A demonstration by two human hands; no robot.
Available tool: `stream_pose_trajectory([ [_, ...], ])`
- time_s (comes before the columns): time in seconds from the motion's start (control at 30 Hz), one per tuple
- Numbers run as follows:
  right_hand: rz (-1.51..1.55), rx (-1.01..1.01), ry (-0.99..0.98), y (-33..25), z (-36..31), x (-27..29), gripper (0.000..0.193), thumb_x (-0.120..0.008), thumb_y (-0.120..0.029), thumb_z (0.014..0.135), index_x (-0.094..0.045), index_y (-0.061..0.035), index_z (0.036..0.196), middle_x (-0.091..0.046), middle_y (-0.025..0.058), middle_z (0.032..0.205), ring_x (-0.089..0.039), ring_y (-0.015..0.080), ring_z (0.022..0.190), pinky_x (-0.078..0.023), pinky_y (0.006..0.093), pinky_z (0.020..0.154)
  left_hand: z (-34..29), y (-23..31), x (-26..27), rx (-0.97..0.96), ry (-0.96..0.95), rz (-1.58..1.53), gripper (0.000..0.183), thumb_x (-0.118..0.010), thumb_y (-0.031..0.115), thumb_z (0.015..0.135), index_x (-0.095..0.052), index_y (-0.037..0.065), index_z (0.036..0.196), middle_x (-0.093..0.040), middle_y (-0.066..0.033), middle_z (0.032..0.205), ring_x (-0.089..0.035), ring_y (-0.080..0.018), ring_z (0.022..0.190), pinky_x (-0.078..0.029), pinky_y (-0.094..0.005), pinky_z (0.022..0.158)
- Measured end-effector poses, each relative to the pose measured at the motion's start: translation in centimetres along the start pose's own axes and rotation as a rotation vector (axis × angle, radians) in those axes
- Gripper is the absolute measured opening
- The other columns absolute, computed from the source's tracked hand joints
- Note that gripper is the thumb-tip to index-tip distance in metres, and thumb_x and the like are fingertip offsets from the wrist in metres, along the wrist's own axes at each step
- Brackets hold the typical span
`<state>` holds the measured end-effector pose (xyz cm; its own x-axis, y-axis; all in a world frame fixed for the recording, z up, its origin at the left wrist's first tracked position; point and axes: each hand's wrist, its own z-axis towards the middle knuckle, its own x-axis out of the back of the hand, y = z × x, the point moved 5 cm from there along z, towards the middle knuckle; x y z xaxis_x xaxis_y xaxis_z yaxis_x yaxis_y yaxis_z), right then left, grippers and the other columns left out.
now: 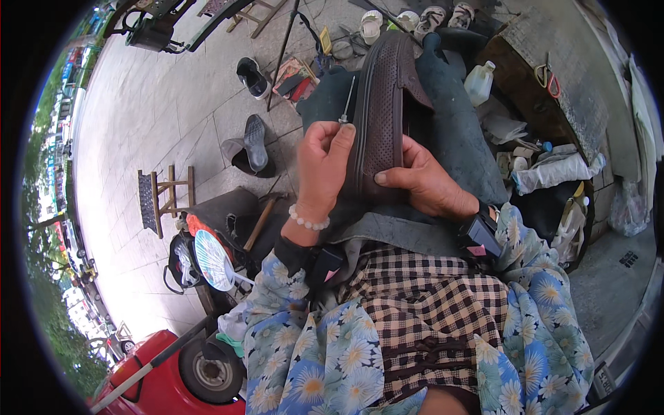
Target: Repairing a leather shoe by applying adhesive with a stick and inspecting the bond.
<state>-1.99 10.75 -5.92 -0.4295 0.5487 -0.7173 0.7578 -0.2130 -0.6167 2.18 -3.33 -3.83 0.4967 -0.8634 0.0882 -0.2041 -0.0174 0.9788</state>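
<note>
A dark brown perforated leather shoe [380, 114] stands toe up over my lap, its opening to the right. My right hand [434, 181] is closed on its heel end, thumb pressed against the near side and fingers reaching into the opening. Left of the shoe, my left hand [324, 160] is closed around an awl [348, 100], its thin metal shaft pointing up and its handle hidden in the fist. The awl's tip is apart from the shoe's edge. A dark apron [408, 234] covers my lap under the shoe.
A hammer [265, 221] and a round paper fan [214, 260] lie at my left. Beyond are a small folding stool [164, 197], a grey shoe sole [256, 143] and a black shoe [253, 77]. On the right are a plastic jug [478, 83] and red-handled scissors [552, 84].
</note>
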Motion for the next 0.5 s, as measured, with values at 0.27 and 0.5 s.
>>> stream_pose_trajectory([
  [0.27, -0.267, -0.008, 0.007, -3.1, 0.6, 1.1, 0.04, -0.061, 0.003, 0.078, -0.051, -0.0005, 0.117, -0.061, 0.0036, 0.103, -0.059, 0.0108, 0.09, -0.049, 0.027, 0.083, -3.4, -1.8, -1.7, 0.143, -0.063, -0.127, 0.015, -0.048, 0.016, 0.093, -0.052, 0.003, 0.101, -0.052, 0.0001, 0.076, -0.047, -0.0064, 0.054, -0.038, -0.0219, 0.046],
  [0.5, -0.141, -0.095, 0.071, -1.6, 1.0, 2.3, 0.036, -0.061, 0.001, 0.082, -0.052, -0.002, 0.116, -0.062, 0.0033, 0.1, -0.06, 0.0104, 0.087, -0.05, 0.0263, 0.081, -3.0, 5.5, 4.7, -0.018, -0.129, -0.141, 0.035, -0.041, 0.013, 0.095, -0.043, 0.002, 0.128, -0.048, -0.0014, 0.072, -0.041, -0.0065, 0.053, -0.033, -0.0186, 0.048],
])
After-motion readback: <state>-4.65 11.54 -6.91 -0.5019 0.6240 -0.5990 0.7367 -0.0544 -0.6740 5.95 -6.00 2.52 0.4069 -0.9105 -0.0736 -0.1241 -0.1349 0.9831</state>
